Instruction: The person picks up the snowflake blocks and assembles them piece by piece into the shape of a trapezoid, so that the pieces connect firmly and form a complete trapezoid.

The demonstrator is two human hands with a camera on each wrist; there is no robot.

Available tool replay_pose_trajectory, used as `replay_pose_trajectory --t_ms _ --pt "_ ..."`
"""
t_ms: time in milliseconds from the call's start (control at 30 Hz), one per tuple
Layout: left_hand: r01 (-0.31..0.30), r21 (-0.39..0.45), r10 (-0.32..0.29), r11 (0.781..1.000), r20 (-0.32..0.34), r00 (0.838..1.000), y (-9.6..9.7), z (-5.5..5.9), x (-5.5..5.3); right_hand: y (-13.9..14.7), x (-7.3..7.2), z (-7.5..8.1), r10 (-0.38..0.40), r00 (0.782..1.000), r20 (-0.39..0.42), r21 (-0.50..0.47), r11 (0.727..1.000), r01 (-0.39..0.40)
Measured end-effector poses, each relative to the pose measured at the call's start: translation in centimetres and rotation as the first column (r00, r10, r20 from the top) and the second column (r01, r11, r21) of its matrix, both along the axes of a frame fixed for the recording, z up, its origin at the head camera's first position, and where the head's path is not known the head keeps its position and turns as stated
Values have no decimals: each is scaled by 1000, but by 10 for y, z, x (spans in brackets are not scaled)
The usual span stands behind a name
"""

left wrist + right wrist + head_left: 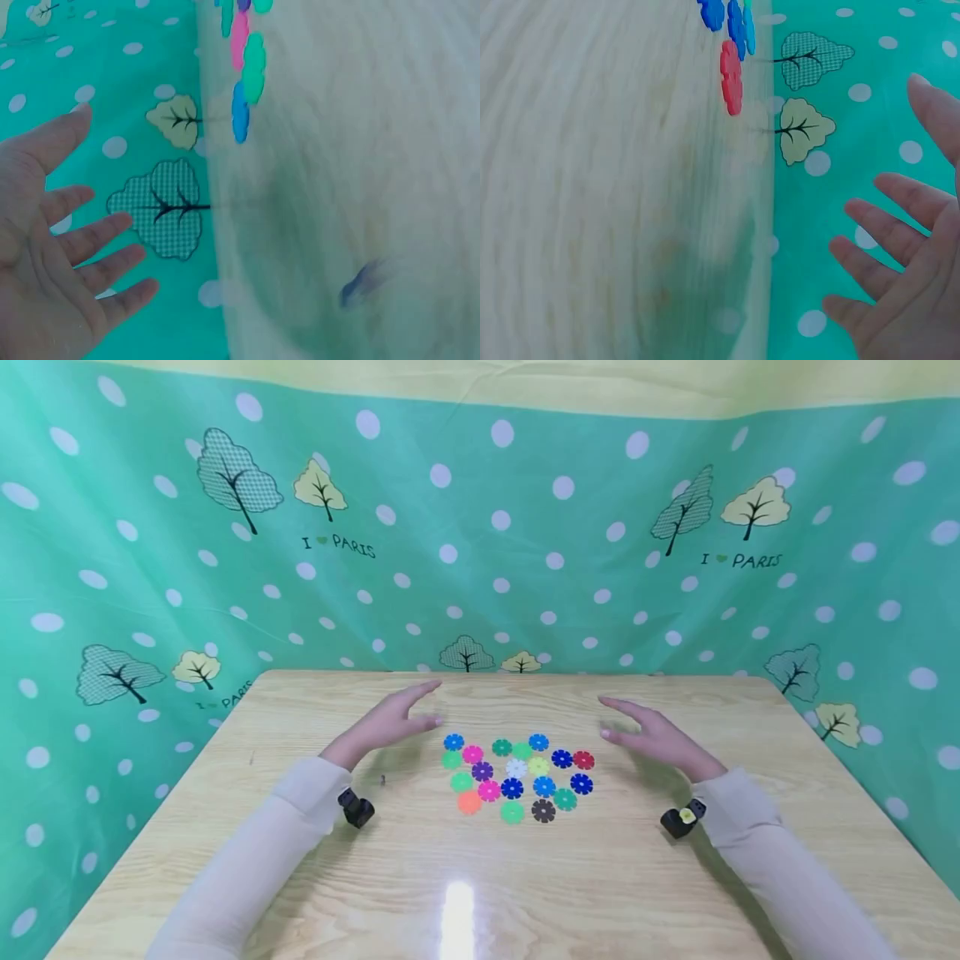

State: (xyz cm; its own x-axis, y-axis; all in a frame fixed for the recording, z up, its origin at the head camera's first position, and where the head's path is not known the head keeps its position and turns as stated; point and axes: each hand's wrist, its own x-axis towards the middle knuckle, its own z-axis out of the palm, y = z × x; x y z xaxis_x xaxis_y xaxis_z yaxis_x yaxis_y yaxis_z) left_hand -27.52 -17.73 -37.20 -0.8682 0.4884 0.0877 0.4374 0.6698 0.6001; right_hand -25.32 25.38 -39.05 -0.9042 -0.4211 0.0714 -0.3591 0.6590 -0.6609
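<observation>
Several flat, notched plastic discs lie spread in a loose cluster at the middle of the table, among them a white disc [516, 769], an orange disc [470, 802] and a black disc [543, 811]. My left hand [393, 718] hovers left of the cluster, fingers extended and spread, nearest a blue disc [453, 742]. On the other side my right hand [652, 735] is held with fingers apart, closest to a red disc [583, 760]. Both hands hold nothing; the wrist views show the left palm [45, 262] and right palm [922, 292] bare.
The light wooden table [570, 893] reaches back to a green dotted curtain [502, 527] printed with trees. A small dark speck [382, 780] lies on the wood near the left wrist. Black wrist cameras [356, 808] sit at both cuffs.
</observation>
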Motion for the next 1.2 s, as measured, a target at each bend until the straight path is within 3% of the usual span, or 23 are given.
replay_pose_trajectory --t_ms 133,267,567,700,900,1033,1200 --pt "-25 104 15 994 100 995 3 -6 6 -3 1 -4 12 999 40 -27 1000 -11" --pt "-102 208 61 973 197 979 8 -9 11 -7 -1 -8 22 996 82 -52 998 -18" --pt "-271 331 133 904 384 914 20 -19 29 -9 -6 -14 53 982 179 -82 996 -39" --pt "-312 359 139 880 434 890 22 -25 36 -10 -8 -15 66 971 229 -126 991 -37" --pt "-371 388 167 844 468 868 25 -31 44 -11 -10 -20 93 955 282 -234 972 -26" --pt "-398 398 179 826 485 856 28 -35 46 -11 -12 -26 97 941 323 -282 959 -2" --pt "-413 413 189 812 483 855 31 -43 46 -10 -14 -33 120 925 360 -294 956 -9"
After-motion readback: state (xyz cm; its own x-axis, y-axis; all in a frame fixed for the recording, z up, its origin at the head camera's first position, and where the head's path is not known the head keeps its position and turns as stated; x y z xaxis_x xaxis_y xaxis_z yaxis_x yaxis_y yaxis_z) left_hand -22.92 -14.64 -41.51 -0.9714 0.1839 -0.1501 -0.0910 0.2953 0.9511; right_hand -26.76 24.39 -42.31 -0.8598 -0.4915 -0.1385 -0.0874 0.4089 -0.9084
